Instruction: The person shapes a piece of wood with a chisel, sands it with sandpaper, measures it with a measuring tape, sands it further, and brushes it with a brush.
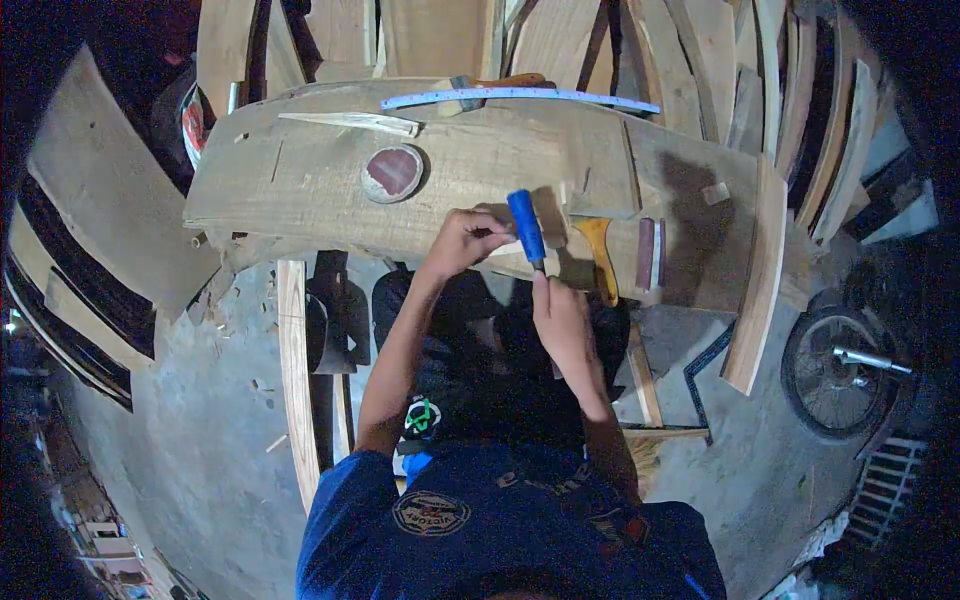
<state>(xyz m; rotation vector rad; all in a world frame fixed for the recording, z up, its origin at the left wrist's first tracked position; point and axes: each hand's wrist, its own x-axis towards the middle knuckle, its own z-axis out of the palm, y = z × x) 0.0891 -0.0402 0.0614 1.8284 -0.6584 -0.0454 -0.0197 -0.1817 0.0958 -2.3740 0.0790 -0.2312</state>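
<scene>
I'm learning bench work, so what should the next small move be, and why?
Perhaps shift the right hand along the blue-handled tool to its handle: the fingers seem to pinch its metal neck, leaving the handle ungripped near the left hand.

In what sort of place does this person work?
It looks like a small woodworking shop, perhaps in a home or garage. Long wooden boards stand behind the workbench, a brush and a ruler lie on it, and small wood scraps lie on the floor.
</scene>
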